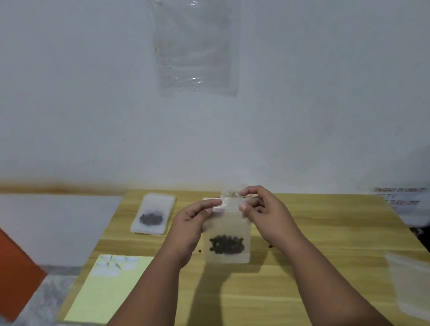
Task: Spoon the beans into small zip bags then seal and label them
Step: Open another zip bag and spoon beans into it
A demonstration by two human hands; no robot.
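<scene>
Right now I am holding the zip bag (226,232) upright just above the desk (314,253), with its beans (226,244) sitting in a dark heap at the bottom and its mouth pointing up. My left grip (196,220) is pinching the left part of the zip strip between thumb and fingers. My right grip (264,211) is pinching the same strip a little further right, so neither is spread. The strip is running left to right between the two pinches. I am judging the seal to be next, and it is calling for a slide along that axis, one pinch anchoring while the other is pressing across. Both grips are equally near the strip, and I cannot tell whether it is already shut. The yellow label sheet (107,287) is lying on the desk to my left, well apart from the bag and nearer my left grip
</scene>
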